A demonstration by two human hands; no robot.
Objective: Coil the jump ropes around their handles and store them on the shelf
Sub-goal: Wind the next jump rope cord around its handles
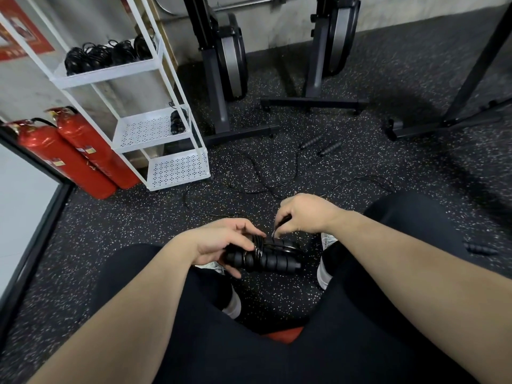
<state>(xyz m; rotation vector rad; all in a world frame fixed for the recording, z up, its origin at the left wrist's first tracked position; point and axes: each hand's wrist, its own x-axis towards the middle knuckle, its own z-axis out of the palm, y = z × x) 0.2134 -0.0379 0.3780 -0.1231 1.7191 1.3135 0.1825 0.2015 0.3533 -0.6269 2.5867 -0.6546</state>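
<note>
Two foam handles (263, 259) sit bunched in my left hand (221, 242), fingers curled round them low between my knees, with several turns of black cord already wrapped on. My right hand (302, 214), just above and beside, pinches the cord (274, 231) — mid-coil, by my reading. Slack trails across the floor beyond my hands, so more winding is needed before the reach up and left to the white shelf (110, 70), where coiled ropes (108, 54) already lie. Another rope's handles (321, 145) wait further ahead — untouched.
</note>
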